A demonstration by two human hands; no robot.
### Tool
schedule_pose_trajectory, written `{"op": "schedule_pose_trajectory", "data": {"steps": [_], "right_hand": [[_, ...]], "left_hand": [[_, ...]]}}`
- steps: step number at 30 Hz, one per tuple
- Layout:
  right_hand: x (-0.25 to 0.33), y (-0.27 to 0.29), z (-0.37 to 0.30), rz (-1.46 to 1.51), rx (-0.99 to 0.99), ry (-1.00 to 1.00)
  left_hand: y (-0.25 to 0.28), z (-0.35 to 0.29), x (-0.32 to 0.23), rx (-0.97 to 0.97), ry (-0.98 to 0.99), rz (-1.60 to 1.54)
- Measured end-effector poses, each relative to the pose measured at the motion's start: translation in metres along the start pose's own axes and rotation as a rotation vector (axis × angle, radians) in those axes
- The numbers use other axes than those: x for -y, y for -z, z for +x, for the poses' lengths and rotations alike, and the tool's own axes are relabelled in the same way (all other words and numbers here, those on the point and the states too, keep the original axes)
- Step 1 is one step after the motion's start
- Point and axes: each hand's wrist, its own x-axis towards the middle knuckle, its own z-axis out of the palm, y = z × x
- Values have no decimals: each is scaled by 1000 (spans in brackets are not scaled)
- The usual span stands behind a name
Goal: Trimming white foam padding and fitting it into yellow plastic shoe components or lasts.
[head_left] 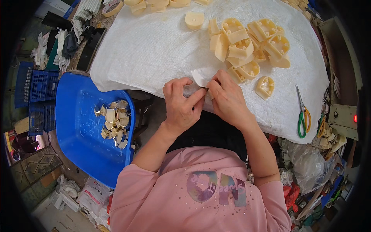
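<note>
Both hands meet at the near edge of the white-covered work surface. Between them is a small, thin white piece with a curved edge; its lower end is hidden by my fingers. My right hand is closed, its fingertips pinching the piece from the right. My left hand has curled fingers, with thumb and forefinger tips pressed at the piece's lower end. A greyish patch shows under the left fingers, too unclear to name. Beyond my right hand lies a heap of cream plastic shells, and one single shell sits apart.
Green-and-orange-handled scissors lie at the right. A lone cream part and more pieces are at the far edge. At my left stands a blue tub holding several shiny gold-and-white parts. Blue crates stand farther left; plastic bags lie right.
</note>
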Motion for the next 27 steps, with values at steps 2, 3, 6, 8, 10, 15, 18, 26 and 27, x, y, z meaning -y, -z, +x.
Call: {"op": "schedule_pose_trajectory", "data": {"steps": [2, 3, 6, 8, 10, 15, 18, 26, 27], "right_hand": [[-5, -2, 0, 6, -18, 38], [-8, -3, -3, 15, -16, 47], [-18, -3, -13, 158, -160, -9], [-22, 4, -26, 247, -269, -156], [-24, 27, -32, 227, -392, -139], [-65, 82, -83, 377, -836, -363], [-56, 97, -94, 261, -852, -302], [-17, 80, -89, -142, -634, -95], [-11, 74, -88, -184, -556, -68]], "left_hand": [[-1, -5, 4, 2, -56, 131], [-2, -5, 4, 0, -52, 143], [-6, -4, 3, -67, -44, 154], [-6, -3, 0, -15, -12, 160], [-8, -5, 0, -45, 0, 173], [-11, 1, -4, -50, 20, 140], [-5, 7, -8, -14, 72, 100], [7, 14, -53, 54, -76, -6], [2, 14, -63, 253, 69, -370]]}}
